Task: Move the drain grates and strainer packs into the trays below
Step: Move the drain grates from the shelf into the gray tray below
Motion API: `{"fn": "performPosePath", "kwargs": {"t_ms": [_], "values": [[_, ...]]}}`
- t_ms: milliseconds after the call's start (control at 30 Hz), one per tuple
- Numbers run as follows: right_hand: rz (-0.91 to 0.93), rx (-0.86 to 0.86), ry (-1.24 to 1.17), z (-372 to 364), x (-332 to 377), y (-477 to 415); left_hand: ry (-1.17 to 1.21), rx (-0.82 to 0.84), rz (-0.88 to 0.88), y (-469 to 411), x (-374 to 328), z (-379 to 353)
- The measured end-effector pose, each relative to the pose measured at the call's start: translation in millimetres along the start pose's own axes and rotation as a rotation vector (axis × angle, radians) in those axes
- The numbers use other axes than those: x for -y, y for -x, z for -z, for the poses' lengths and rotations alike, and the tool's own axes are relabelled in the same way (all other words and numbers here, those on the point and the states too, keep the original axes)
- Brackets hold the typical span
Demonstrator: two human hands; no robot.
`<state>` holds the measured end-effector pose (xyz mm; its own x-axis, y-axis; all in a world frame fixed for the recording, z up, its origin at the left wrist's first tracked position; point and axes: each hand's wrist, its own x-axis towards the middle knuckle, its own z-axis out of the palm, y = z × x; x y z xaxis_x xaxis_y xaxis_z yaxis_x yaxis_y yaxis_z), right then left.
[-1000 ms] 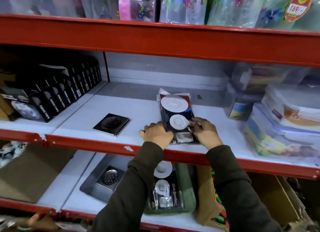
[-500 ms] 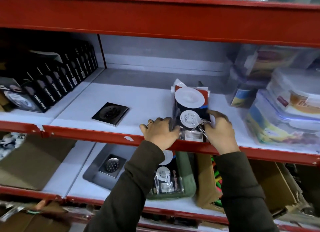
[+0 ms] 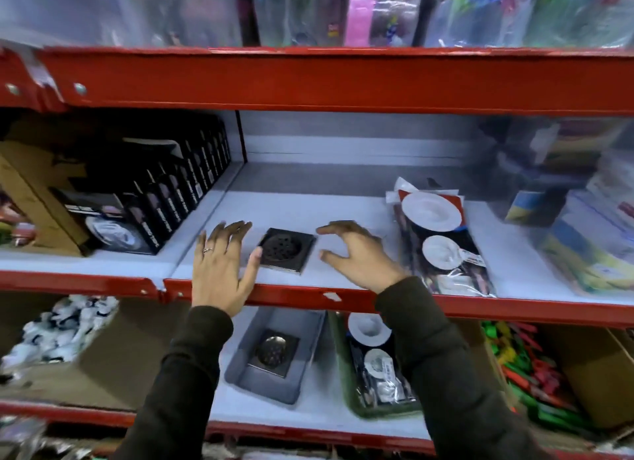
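Presently, your left hand is spread flat over the front edge of the middle shelf, its thumb touching the left side of the dark square drain grate. Your right hand is open with curled fingers just right of that grate, gripping nothing. The grate lies flat on the shelf between both hands. A stack of strainer packs rests to the right of your right hand, apart from it. On the lower shelf, the grey tray contains one grate; the green tray beside it contains a strainer pack.
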<state>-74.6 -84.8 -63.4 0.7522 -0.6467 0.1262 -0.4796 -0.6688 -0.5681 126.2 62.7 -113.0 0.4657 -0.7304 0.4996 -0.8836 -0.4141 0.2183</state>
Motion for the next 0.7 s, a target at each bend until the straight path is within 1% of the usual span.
{"fn": "performPosePath", "kwargs": {"t_ms": [100, 200, 267, 367, 500, 567, 633, 700], "values": [[-0.04, 0.192, 0.141, -33, 32, -36, -0.017, 0.012, -0.119, -7, 27, 2], [-0.088, 0.289, 0.24, -49, 47, -65, -0.052, -0.015, -0.183, -8, 35, 2], [-0.123, 0.299, 0.235, -53, 51, -75, -0.052, -0.057, -0.201, -7, 38, 2], [-0.163, 0.262, 0.146, -46, 55, -74, -0.058, -0.132, -0.227, -6, 43, -4], [-0.101, 0.11, 0.111, -23, 71, -46, -0.072, -0.165, -0.231, -5, 46, -8], [-0.06, 0.077, 0.103, -8, 82, -22, -0.066, -0.165, -0.24, -4, 46, -8], [-0.081, 0.135, 0.119, 5, 99, 12, -0.055, -0.167, -0.253, -5, 46, -9], [-0.122, 0.283, 0.139, 4, 114, 47, -0.053, -0.185, -0.265, -5, 46, -10]]}}
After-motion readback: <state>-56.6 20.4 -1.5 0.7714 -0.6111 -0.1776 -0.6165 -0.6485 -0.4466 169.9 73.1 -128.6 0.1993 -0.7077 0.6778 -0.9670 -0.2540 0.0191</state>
